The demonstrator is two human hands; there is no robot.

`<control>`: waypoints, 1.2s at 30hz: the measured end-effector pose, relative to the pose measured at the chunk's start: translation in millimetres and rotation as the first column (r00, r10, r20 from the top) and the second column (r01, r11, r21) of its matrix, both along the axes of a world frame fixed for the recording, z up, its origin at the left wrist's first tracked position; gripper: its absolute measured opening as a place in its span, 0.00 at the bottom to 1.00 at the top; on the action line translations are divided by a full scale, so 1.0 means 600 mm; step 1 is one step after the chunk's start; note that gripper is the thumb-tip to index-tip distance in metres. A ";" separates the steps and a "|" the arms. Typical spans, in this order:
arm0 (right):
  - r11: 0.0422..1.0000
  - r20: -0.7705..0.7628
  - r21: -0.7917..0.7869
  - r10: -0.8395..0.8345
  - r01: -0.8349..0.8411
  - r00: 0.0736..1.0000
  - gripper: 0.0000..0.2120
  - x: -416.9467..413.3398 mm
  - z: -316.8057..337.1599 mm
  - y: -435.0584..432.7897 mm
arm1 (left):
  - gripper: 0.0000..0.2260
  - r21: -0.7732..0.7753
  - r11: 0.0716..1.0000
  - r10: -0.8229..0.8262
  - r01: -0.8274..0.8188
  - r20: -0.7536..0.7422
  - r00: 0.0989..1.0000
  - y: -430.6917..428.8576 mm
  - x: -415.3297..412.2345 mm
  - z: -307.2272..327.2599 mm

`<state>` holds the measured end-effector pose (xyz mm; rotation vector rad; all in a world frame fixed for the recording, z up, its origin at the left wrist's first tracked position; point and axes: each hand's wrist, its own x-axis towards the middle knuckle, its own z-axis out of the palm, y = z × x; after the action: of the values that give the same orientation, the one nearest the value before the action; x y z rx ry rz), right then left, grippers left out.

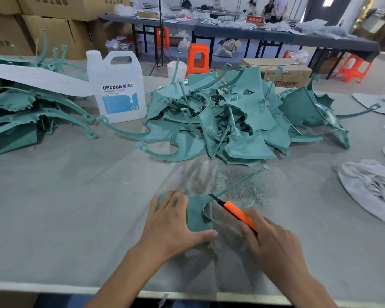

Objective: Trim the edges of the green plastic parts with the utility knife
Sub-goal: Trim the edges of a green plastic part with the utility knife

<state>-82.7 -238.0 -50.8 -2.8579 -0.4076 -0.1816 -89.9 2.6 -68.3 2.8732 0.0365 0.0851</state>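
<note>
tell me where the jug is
Head view, left of centre: the jug stands on the table between the left stack and the pile of green parts.

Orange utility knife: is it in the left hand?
No, the right hand grips the orange utility knife while the left hand holds the green plastic part.
</note>
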 end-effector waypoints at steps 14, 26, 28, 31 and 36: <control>0.981 0.299 0.016 -0.188 0.192 0.936 0.14 0.049 0.074 -0.043 | 0.39 0.026 0.999 0.039 -0.039 0.004 0.999 -0.023 -0.002 -0.002; 0.966 0.164 -0.254 -0.009 0.051 0.986 0.18 0.071 0.084 -0.025 | 0.44 0.015 0.997 0.073 -0.073 0.007 0.997 -0.024 -0.008 -0.008; 0.955 0.182 -0.251 -0.112 0.156 0.977 0.16 0.087 0.115 -0.047 | 0.42 0.005 0.997 0.082 -0.082 0.018 0.996 -0.027 -0.012 -0.009; 0.957 0.221 -0.244 -0.101 0.155 0.970 0.14 0.075 0.120 -0.049 | 0.43 0.005 0.995 0.095 -0.095 0.013 0.995 -0.031 -0.011 -0.010; 0.969 0.173 -0.235 0.119 -0.077 0.978 0.18 0.024 0.080 0.006 | 0.47 -0.020 0.995 0.102 -0.102 -0.023 0.995 -0.032 -0.012 -0.011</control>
<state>-68.4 -234.5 -2.7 -3.0456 -0.6448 -0.4103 -97.1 -16.3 -74.7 2.8501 0.1874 0.0728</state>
